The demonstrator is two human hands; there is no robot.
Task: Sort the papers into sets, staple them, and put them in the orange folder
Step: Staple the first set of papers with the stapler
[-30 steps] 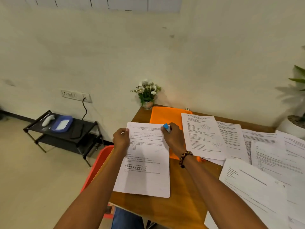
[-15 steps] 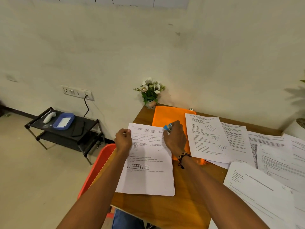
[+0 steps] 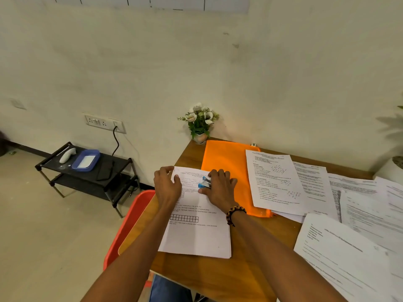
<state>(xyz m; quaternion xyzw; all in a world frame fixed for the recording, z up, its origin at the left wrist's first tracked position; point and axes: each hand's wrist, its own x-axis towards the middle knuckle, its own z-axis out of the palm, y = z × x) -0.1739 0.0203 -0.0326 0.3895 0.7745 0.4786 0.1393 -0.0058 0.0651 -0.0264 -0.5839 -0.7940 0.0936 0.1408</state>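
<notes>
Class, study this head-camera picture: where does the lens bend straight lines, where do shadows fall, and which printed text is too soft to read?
Head view: wide-angle bending curves the table edge; the flower pot casts a faint shadow on the wall; print on the nearest right-hand papers smears, unreadable.

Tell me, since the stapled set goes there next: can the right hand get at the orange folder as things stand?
Probably yes. The orange folder lies flat just beside the right hand, its near-left part bare. But that hand grips the blue stapler, and printed sheets overlap the folder's right edge.
</notes>
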